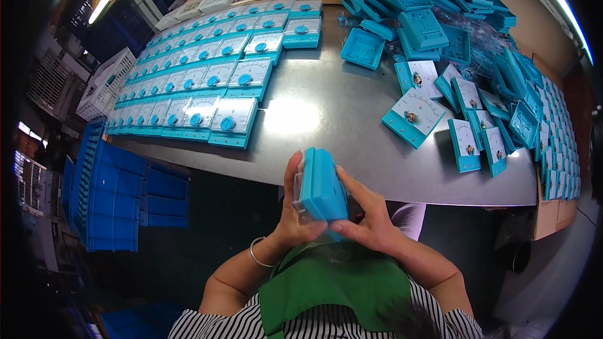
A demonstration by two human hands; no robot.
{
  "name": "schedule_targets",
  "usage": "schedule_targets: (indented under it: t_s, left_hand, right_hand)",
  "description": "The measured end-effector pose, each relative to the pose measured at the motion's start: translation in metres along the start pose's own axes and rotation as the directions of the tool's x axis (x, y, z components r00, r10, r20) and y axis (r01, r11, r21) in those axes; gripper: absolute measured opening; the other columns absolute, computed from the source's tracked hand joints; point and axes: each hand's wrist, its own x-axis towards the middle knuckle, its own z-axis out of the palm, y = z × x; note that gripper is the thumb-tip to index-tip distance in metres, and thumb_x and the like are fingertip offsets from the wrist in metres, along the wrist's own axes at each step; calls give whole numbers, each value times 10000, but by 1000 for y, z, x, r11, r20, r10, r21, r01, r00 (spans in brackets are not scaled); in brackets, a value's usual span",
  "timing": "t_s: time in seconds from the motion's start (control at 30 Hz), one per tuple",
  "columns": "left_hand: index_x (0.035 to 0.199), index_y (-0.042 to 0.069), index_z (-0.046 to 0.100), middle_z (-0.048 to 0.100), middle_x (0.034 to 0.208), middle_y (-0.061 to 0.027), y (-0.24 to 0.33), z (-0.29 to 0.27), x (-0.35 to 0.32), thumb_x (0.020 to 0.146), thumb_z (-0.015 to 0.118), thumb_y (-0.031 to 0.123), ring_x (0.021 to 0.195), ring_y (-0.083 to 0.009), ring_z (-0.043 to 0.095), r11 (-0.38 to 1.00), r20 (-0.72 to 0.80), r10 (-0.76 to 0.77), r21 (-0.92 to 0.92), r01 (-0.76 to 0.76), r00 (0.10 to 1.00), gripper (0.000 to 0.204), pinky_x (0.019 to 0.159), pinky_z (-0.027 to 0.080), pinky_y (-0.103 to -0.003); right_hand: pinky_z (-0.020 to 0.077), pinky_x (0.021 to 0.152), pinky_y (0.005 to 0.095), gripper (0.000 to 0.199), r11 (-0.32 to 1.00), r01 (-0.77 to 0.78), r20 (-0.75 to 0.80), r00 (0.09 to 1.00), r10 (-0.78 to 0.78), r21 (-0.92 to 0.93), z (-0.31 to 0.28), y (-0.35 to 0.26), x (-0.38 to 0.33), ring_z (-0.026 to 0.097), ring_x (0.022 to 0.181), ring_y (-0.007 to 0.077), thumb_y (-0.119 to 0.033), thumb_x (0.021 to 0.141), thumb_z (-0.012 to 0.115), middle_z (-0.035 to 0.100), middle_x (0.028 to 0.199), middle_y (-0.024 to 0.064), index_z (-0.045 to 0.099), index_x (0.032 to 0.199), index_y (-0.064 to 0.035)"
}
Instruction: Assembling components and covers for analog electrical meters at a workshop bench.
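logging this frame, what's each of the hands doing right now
Left hand: closed on the left side of the blue meter case.
Right hand: closed on the same case from the right.

It was a factory assembly bench: beyond the held part, a steel worktable carried neat rows of finished blue panel meters, a loose heap of unfinished meter housings, with stacked blue crates alongside.
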Motion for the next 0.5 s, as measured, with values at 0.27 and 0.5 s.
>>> schedule_targets:
  t_s: [0.27, 0.5]
  left_hand:
    - [1427, 43, 174, 324, 1316, -209, 13, 2, 17, 547, 851, 226, 1170, -350, 424, 428, 178, 246, 862, -272, 953, 1126, 976, 381, -447]
    - [1408, -14, 301, 473, 1274, -144, 32, -29, 32, 914, 572, 271, 1155, -193, 459, 952, 111, -185, 267, 150, 976, 631, 976, 367, -301]
  right_hand:
    - [503, 787, 313, 680, 951, 42, -4, 999, -45, -308, -20, -21, 9, 654, 893, 272, -273, 758, 740, 609, 1112, 222, 465, 1300, 32]
    - [433, 877, 284, 483, 950, -188, 97, 981, 169, 251, -45, 0, 18, 561, 981, 139, -163, 831, 604, 623, 1105, 124, 523, 1280, -4]
